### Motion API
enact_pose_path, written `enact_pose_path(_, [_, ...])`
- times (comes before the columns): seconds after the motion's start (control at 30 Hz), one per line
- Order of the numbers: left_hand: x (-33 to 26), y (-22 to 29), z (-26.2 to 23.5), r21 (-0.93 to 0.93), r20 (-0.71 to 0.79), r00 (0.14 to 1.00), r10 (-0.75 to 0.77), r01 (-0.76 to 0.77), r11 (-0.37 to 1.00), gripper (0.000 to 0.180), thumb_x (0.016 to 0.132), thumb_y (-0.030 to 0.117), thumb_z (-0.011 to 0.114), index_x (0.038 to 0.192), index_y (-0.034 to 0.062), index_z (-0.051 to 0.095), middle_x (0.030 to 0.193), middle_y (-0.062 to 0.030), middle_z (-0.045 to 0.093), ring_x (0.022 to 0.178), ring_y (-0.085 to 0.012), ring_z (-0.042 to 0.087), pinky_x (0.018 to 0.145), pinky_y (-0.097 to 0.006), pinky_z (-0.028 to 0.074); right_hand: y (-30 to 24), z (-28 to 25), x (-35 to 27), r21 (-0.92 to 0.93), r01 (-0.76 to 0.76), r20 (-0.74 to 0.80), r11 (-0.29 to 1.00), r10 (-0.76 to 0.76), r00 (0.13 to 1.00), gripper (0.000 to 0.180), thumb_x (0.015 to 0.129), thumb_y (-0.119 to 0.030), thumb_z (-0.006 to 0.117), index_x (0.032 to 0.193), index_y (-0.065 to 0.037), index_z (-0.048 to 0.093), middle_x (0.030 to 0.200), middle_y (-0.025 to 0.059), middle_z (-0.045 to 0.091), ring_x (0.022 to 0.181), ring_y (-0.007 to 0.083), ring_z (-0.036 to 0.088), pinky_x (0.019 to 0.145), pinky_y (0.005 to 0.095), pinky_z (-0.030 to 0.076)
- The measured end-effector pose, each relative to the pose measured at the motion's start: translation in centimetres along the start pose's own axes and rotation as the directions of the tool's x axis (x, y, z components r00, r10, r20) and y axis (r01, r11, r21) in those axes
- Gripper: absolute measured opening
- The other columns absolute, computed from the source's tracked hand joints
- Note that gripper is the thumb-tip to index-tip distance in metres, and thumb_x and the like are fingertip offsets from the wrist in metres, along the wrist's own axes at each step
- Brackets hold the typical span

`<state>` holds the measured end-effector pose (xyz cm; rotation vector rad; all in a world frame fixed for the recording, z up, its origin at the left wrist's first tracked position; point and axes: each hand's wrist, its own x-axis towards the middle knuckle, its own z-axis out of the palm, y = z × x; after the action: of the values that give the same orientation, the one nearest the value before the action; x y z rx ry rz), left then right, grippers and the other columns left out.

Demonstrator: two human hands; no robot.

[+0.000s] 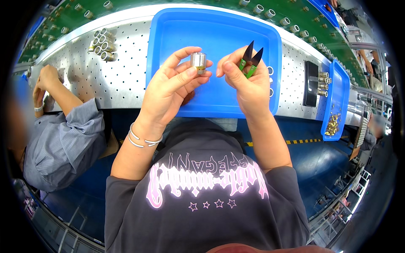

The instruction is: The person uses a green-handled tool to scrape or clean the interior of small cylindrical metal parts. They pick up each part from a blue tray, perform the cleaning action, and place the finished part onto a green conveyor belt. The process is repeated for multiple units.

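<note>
My left hand [162, 90] is raised over a large blue tray [177, 29], its thumb and fingers closed round a small metal fitting [198, 60]. The fitting is a silver cylinder with a brass-coloured lower part. Close by on the right, my right hand [249, 90] is curled around thread snips [256, 58]. Their two dark blades point up and away from me, slightly apart, above green handles. Thumb and forefinger of that hand come together near the fitting without touching it. A reddish-brown thing [188, 98] shows partly below my left hand; its kind is unclear.
Silver fittings [104, 44] stand grouped on the perforated metal bench [130, 63]. Rightward are a black box [311, 84], more fittings [323, 86] and a smaller blue tray [327, 114] with brass pieces. Fittings line a green conveyor [202, 5] beyond. A co-worker's arm [63, 90] rests at left.
</note>
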<state>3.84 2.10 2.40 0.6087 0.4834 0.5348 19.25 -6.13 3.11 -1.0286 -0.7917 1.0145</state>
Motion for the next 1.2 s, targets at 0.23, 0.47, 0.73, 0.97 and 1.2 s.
enact_pose_path(0.23, [0.3, -0.7, -1.3, 0.033, 0.021, 1.000, 0.002, -0.003, 0.999, 0.045, 0.089, 0.009, 0.057, 0.129, 0.0017, 0.041, 0.112, -0.0135, 0.057, 0.097, -0.0172, 0.060, 0.087, -0.026, 0.051, 0.2, 0.4, -0.1, -0.071, 0.016, 0.000, 0.997, -0.016, 1.000, 0.011, 0.084, -0.005, 0.064, 0.087, -0.001, 0.054, 0.079, 0.0046, 0.059, 0.073, 0.0105, 0.057, 0.064, 0.0226, 0.046])
enact_pose_path(0.47, [0.4, -1.1, -1.2, -0.001, -0.024, 0.999, 0.025, -0.025, 1.000, 0.045, 0.088, 0.009, 0.059, 0.129, 0.0017, 0.043, 0.111, -0.0143, 0.057, 0.097, -0.0195, 0.061, 0.087, -0.027, 0.050, 0.5, 0.4, 0.0, -0.213, 0.070, -0.010, 0.974, -0.074, 0.997, 0.010, 0.083, -0.003, 0.065, 0.083, -0.002, 0.055, 0.075, 0.0033, 0.059, 0.069, 0.0073, 0.055, 0.060, 0.0198, 0.043])
enact_pose_path(0.73, [0.4, -0.6, -1.1, -0.010, -0.026, 0.999, 0.036, -0.037, 0.999, 0.048, 0.089, 0.010, 0.057, 0.132, 0.0021, 0.039, 0.112, -0.0165, 0.058, 0.098, -0.0198, 0.060, 0.087, -0.028, 0.049, 0.0, -1.0, -1.0, -0.357, 0.081, 0.043, 0.931, -0.070, 0.997, 0.011, 0.078, 0.000, 0.067, 0.083, -0.002, 0.057, 0.081, 0.0029, 0.061, 0.065, 0.0040, 0.049, 0.057, 0.0180, 0.038])
enact_pose_path(0.97, [-0.1, -0.9, -0.1, 0.441, 0.092, 0.979, 0.182, -0.204, 0.874, 0.047, 0.089, 0.005, 0.053, 0.134, 0.0017, 0.037, 0.112, -0.0143, 0.057, 0.098, -0.0182, 0.059, 0.086, -0.026, 0.047, -3.2, -2.5, -0.8, -0.748, 0.189, -0.008, 0.637, -0.293, 0.956, 0.026, 0.070, 0.005, 0.070, 0.095, -0.003, 0.064, 0.096, 0.0078, 0.064, 0.074, 0.0125, 0.059, 0.062, 0.0228, 0.046])
enact_pose_path(1.2, [-0.6, -1.3, 0.8, 0.697, 0.221, 0.960, 0.174, -0.280, 0.660, 0.058, 0.085, -0.009, 0.050, 0.138, 0.0098, 0.037, 0.106, -0.0112, 0.059, 0.098, -0.0169, 0.059, 0.085, -0.028, 0.049, -3.8, -1.4, 0.2, -0.768, 0.232, 0.257, 0.597, -0.044, 0.965, 0.019, 0.073, -0.006, 0.067, 0.092, -0.005, 0.065, 0.087, 0.0081, 0.064, 0.077, 0.0259, 0.062, 0.068, 0.0312, 0.050])
